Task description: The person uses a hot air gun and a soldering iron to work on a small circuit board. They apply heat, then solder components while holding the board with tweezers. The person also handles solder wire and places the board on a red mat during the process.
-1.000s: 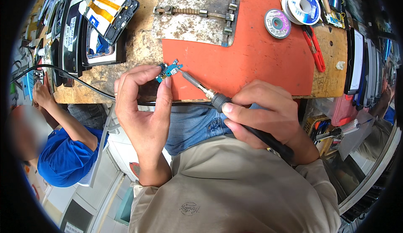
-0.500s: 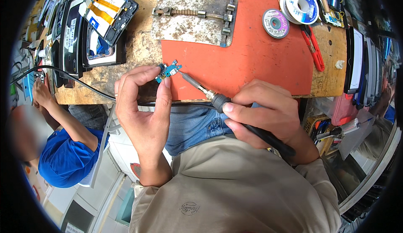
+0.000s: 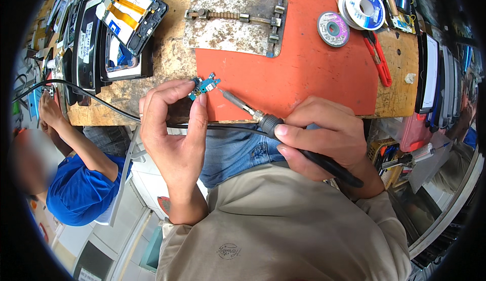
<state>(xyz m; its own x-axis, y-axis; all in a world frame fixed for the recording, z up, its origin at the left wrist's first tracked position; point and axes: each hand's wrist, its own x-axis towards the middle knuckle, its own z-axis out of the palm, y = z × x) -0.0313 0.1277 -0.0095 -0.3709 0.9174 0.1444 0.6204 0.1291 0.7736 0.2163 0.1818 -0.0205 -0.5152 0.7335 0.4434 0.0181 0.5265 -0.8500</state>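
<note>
Between thumb and fingers, my left hand [image 3: 174,124] pinches a small blue-green circuit board [image 3: 206,85] above the near edge of the orange mat. My right hand [image 3: 324,136] grips a soldering iron [image 3: 271,124] by its black handle, pen-style. The iron's metal tip points up and left at the board's right end, a small gap apart from it. Part of the board is hidden behind my left fingertips. A black cable [image 3: 116,110] runs in from the left and passes behind my left hand.
On the orange mat [image 3: 309,73] lie a stained metal board holder [image 3: 233,23], a small solder wick spool [image 3: 333,29] and a red-handled cutter [image 3: 377,58]. A larger solder wire spool [image 3: 363,7] sits behind. Opened phones [image 3: 129,17] are stacked left. Another person in a blue shirt [image 3: 83,190] sits at the left.
My right hand has drawn the soldering iron slightly right and down, so its tip is a little farther from the circuit board. My left hand has barely moved.
</note>
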